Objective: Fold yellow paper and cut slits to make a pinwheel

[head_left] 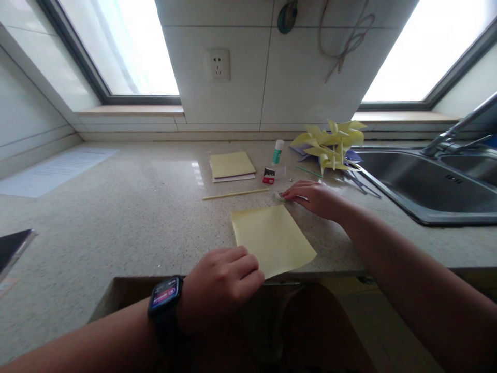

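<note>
A square sheet of yellow paper (275, 241) lies at the counter's front edge, its near edge reaching slightly past it. My left hand (225, 277), wearing a watch, is closed on the sheet's near left corner, fingers curled. Beyond the sheet's far right corner, my right hand (310, 197) has its fingertips pressed together on a small whitish object (279, 196), mostly covered and too small to name. Just past those fingers lie a tiny dark metal piece (290, 180) and a small red and black box (268, 176). A thin yellow stick (235, 194) rests left of them.
Farther back are a stack of coloured paper (233, 165) and a glue stick (277, 152) standing upright. Yellow and purple paper pinwheels (334, 142) are heaped beside the steel sink (419, 215) at right. A printed sheet (50, 168) and a dark device edge (13, 248) lie left.
</note>
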Action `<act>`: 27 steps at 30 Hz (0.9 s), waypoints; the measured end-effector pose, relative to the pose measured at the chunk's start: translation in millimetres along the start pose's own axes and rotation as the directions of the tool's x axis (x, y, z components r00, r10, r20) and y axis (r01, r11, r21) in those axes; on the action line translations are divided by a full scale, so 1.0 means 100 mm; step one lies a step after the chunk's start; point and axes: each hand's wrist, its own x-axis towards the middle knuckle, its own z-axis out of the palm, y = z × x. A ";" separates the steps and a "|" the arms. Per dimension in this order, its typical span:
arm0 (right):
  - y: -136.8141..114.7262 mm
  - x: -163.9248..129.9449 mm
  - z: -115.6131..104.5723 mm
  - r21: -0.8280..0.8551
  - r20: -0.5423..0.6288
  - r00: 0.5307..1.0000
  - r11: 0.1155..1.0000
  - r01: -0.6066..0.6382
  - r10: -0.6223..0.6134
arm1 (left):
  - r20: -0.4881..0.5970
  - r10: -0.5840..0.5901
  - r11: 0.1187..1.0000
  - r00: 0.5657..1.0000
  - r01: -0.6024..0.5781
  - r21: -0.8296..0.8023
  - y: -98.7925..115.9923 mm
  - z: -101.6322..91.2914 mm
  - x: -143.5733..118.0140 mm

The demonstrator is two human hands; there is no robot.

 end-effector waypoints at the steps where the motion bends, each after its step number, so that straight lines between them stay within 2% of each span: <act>1: 0.01 0.00 0.00 0.000 -0.001 1.000 1.000 0.001 -0.001 | 0.006 0.001 1.000 1.000 -0.001 -0.007 0.00 -0.01 0.00; 11: 0.06 -0.02 0.02 -0.033 -0.010 1.000 0.999 -0.007 0.007 | -0.004 -0.007 0.998 1.000 0.007 -0.060 -0.09 0.05 -0.01; 21: 0.02 -0.03 -0.03 -0.075 0.011 1.000 0.997 -0.016 0.017 | 0.002 0.051 0.993 0.999 -0.050 -0.108 -0.17 0.06 -0.04; 27: 0.03 -0.03 -0.01 -0.077 -0.002 1.000 0.997 -0.016 0.016 | -0.010 0.048 0.995 0.999 -0.049 -0.086 -0.16 0.05 -0.03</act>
